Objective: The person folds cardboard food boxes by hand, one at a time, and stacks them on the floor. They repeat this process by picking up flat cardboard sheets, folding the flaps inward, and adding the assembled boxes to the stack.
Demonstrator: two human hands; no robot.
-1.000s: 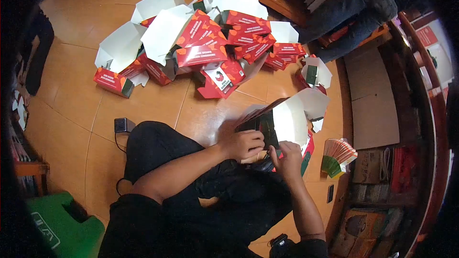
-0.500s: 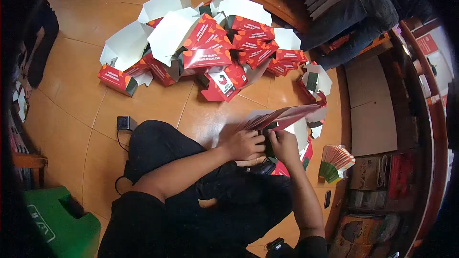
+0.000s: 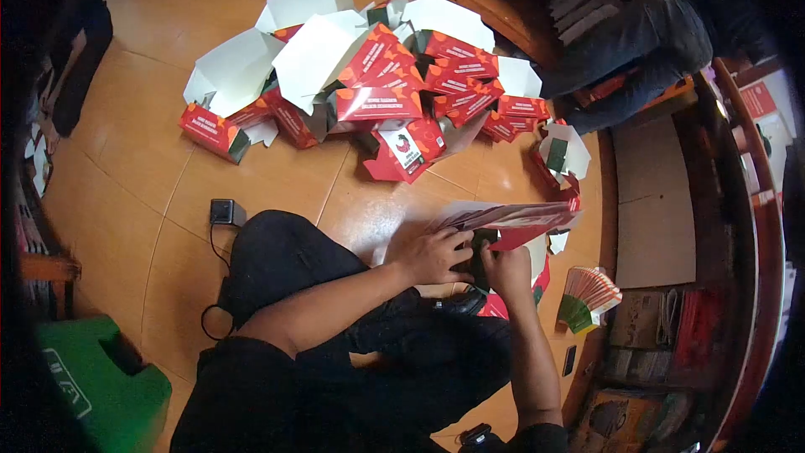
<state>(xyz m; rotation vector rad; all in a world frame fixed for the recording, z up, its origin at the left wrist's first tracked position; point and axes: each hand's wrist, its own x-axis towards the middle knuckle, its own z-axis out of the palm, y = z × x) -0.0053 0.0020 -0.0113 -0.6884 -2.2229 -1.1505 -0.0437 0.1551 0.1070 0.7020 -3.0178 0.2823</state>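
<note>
Over my crossed legs, I have a partly folded cardboard box [image 3: 537,220], red-printed with a white inside and a dark green side. My left hand [image 3: 438,257] is closed, its fingers curled on the box's left part beside the dark green piece. Pinched on the nearer edge of that piece is my right hand [image 3: 509,272]; its fingertips are partly hidden. Several thin layers of the box stand up beyond both hands. More red and white cardboard [image 3: 542,277] shows just right of my right hand.
Several red folded boxes [image 3: 381,104] lie heaped on the tiled floor ahead. Fanned leaflets [image 3: 589,295] and a phone [image 3: 570,360] lie at right. A black cube-shaped device [image 3: 225,212] with a cable sits by my knee. A green stool [image 3: 96,386] stands lower left. Another person's legs [image 3: 620,42] are upper right.
The raised box panel has tipped lower and shifted slightly right. My left fingers have spread a little over its edge. The whole view has shifted slightly.
</note>
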